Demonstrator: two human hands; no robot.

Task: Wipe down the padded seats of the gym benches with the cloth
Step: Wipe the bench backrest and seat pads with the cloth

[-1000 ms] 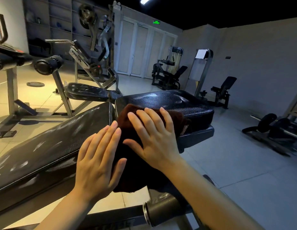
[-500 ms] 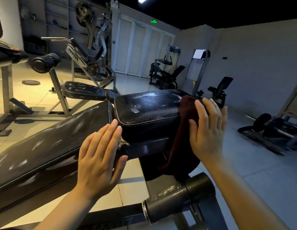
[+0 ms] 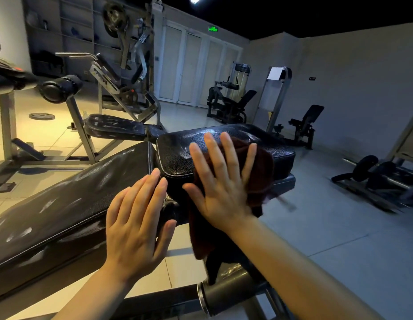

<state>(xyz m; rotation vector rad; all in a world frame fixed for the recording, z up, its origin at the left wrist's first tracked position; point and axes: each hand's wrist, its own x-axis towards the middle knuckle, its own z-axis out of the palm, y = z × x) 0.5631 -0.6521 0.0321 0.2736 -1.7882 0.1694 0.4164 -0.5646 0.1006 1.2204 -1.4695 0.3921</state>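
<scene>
Head view: a person leans over a gym bench, both hands out in front.
Right hand [image 3: 224,181]: fingers spread and straight, palm flat on the dark cloth [image 3: 261,167], pinning it to the near edge of the seat pad [image 3: 178,148]. Nothing is curled round the cloth; pressure alone holds it, which suits a sweeping wipe.
Cloth: under and just beyond the right hand, part lying on the pad's top, part draping down the pad's front face below the wrist. Blurred at its edges.
Left hand [image 3: 136,218]: open, fingers straight and together, holding nothing. It lies just left of the right hand, at the gap where the seat pad meets the long back pad [image 3: 62,204]. I would judge it is there to steady the bench or the body, though whether it presses the pad I cannot tell.
Seat pad: beneath the right hand's fingertips, glossy and textured.
Step in hand: wiping this seat, probably its front edge.
Other bench [image 3: 115,128]: well beyond the left hand, seemingly yet to be wiped.
</scene>
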